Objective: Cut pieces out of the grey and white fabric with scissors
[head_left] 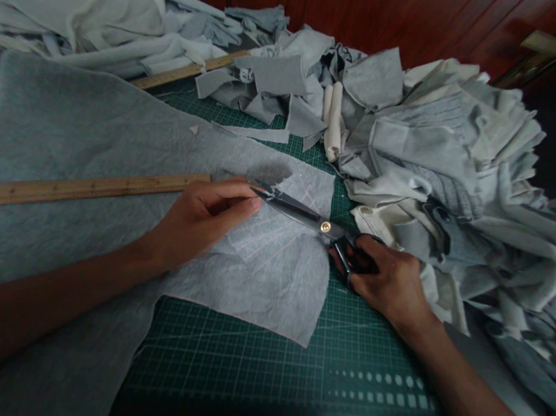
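I see the right hand (390, 279) angled inward, fingers curled round the handles of long black metal scissors (302, 214) over grey woven cloth (273, 293); the left hand (202, 213) bends palm-down, thumb and forefinger at the blade tips, what they pinch I cannot tell.

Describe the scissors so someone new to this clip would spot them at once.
A large grey cloth lies partly over the green cutting mat. Near the cloth's right edge, the right hand holds the scissors, dark blades pointing toward the left hand. A round gold-coloured pivot sets them apart from the cloth around them.
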A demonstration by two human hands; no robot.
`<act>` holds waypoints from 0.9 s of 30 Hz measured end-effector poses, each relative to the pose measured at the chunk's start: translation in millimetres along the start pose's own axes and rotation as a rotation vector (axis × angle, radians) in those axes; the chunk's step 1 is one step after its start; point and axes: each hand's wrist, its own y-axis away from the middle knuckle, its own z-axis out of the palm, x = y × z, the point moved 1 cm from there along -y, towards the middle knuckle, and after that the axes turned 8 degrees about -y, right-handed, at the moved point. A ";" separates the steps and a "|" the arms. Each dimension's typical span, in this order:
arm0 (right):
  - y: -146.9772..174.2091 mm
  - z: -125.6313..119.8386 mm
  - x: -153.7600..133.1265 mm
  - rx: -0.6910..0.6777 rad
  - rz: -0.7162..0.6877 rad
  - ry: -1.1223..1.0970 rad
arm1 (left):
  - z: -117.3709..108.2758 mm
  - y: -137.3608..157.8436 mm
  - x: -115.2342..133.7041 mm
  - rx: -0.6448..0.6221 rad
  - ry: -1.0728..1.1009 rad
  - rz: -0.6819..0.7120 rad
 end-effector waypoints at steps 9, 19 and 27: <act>-2.4 -2.1 -1.2 0.019 0.010 -0.013 | 0.4 0.4 0.3 0.006 0.026 -0.008; -13.1 -7.8 14.1 0.152 0.324 -0.562 | 1.0 -1.9 1.8 0.020 0.069 -0.144; -2.9 -17.0 18.6 0.097 0.386 -1.086 | 1.2 -0.4 -3.3 0.018 0.083 -0.173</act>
